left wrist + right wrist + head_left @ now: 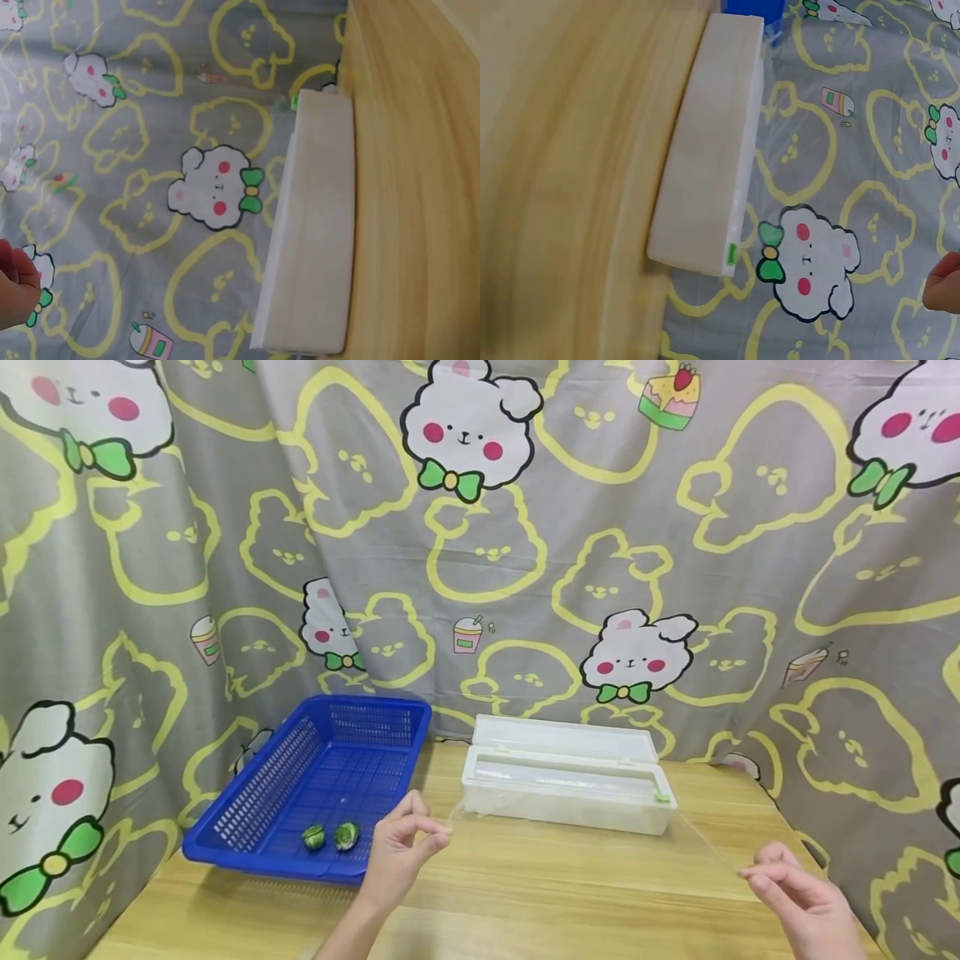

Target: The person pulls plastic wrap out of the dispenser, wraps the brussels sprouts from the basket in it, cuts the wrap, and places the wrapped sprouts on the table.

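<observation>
A sheet of clear plastic wrap (pixel 708 845) stretches out from a long white dispenser box (pixel 570 810), its edges showing as faint lines in the head view. My left hand (pixel 401 852) pinches one corner of the wrap between thumb and fingers, in front of the box's left end. At the other corner, the thumb and fingers of my right hand (pixel 806 893) pinch the wrap, lower and to the right of the box. The box's lid (pixel 562 739) stands tipped back, with a roll (pixel 555 775) inside. A small green slider (pixel 662 797) sits at its right end.
A blue plastic basket (pixel 262 858) stands left of the box, holding two small green, leafy heads like Brussels sprouts (pixel 346 836). All of this rests on a wood-grain table (pixel 525 910). A grey cartoon-print curtain (pixel 495 577) hangs behind and at both sides.
</observation>
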`<state>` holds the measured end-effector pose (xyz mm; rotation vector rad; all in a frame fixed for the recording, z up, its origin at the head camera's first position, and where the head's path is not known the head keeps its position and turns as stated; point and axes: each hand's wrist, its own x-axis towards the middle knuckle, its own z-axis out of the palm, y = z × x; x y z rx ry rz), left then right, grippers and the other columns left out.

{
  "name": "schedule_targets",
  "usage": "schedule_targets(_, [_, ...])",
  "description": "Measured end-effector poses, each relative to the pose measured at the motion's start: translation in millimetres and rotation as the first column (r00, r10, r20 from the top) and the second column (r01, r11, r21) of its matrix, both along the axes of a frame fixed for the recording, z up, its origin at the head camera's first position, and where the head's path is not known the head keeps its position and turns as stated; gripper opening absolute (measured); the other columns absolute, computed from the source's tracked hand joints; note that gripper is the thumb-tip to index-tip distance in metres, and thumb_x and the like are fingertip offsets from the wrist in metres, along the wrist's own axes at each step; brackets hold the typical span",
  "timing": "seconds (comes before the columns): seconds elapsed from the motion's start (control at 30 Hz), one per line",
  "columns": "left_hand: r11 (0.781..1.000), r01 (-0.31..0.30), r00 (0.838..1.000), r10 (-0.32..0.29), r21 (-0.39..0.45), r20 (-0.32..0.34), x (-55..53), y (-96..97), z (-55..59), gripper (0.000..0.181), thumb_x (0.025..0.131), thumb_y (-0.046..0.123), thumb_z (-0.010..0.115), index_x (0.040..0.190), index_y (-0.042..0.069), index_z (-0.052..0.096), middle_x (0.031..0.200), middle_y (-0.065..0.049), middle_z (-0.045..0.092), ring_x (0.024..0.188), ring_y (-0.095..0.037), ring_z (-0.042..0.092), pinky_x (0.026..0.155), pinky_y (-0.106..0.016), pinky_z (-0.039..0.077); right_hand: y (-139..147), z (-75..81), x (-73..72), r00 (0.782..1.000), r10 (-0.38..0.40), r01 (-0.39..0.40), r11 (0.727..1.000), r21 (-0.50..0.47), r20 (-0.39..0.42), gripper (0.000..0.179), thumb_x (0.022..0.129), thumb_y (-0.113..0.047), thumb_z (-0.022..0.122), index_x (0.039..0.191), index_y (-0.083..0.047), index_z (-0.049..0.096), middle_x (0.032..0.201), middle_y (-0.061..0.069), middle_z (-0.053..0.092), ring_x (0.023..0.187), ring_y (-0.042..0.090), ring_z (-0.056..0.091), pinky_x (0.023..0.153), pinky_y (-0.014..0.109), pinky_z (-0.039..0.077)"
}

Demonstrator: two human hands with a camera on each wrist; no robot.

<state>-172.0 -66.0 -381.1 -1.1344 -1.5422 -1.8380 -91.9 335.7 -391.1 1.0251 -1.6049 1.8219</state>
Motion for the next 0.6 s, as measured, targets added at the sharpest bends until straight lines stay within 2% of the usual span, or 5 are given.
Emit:
schedule_targets(0.1, [1.0, -0.001, 1.0, 0.002, -0.022, 0.013, 2.1, -1.5, -4.7, 0.014, 0.078, -0.002, 0.065, 0.086, 0.009, 0.07, 0.068, -0.007, 0.026, 0.066, -0.017, 0.03, 0.058, -0.029, 0.032, -1, -8.0, 0.5, 0.998, 0.054, -0.054, 0.999, 0.01, -0.032, 0.022, 0.084, 0.023, 0.041, 0.099, 0.019, 0.056, 0.089, 0.007, 0.04, 0.086, 0.015, 0.038, 0.062, 0.028, 0.02])
schedule_targets(0.27, [0.998, -0.004, 1.0, 0.005, -0.07, 0.017, 4.7, -4.0, -13.4, 0.02, 0.073, -0.009, 0.066, 0.085, 0.006, 0.07, 0.069, -0.008, 0.028, 0.066, -0.018, 0.033, 0.058, -0.029, 0.034, -2, -19.1, 1.8, 0.997, 0.06, -0.058, 0.998, 0.04, -0.046, 0.021, 0.084, 0.022, 0.041, 0.099, 0.019, 0.057, 0.087, 0.008, 0.04, 0.087, 0.014, 0.039, 0.059, 0.027, 0.022])
schedule_targets(0.4, [0.992, 0.004, 1.0, -0.003, -0.124, 0.004, 6.1, -6.8, -21.2, 0.024, 0.068, -0.016, 0.065, 0.083, 0.003, 0.069, 0.069, -0.007, 0.03, 0.066, -0.019, 0.034, 0.059, -0.028, 0.035, 1, -30.3, 1.1, 0.992, 0.101, -0.095, 0.992, 0.08, -0.076, 0.021, 0.083, 0.023, 0.041, 0.097, 0.019, 0.057, 0.095, 0.01, 0.045, 0.092, 0.015, 0.041, 0.06, 0.022, 0.032])
schedule_targets(0.5, [0.986, 0.008, 1.0, -0.009, -0.168, -0.004, 7.2, -9.2, -27.3, 0.024, 0.065, -0.018, 0.066, 0.08, 0.001, 0.068, 0.07, -0.007, 0.03, 0.066, -0.019, 0.035, 0.059, -0.029, 0.036, 3, -40.5, 3.3, 0.993, 0.08, -0.07, 0.991, 0.117, -0.087, 0.024, 0.079, 0.028, 0.043, 0.095, 0.017, 0.058, 0.105, 0.012, 0.049, 0.099, 0.016, 0.045, 0.075, 0.018, 0.041])
schedule_targets(0.6, [0.973, 0.001, 1.0, -0.003, -0.231, -0.007, 8.2, -11.0, -32.4, 0.017, 0.067, -0.012, 0.068, 0.078, 0.0, 0.068, 0.07, -0.005, 0.03, 0.068, -0.018, 0.036, 0.06, -0.03, 0.036, 5, -51.2, 7.4, 0.995, 0.033, -0.017, 0.988, 0.156, -0.096, 0.033, 0.071, 0.033, 0.044, 0.091, 0.013, 0.06, 0.11, 0.013, 0.052, 0.105, 0.016, 0.049, 0.088, 0.017, 0.041])
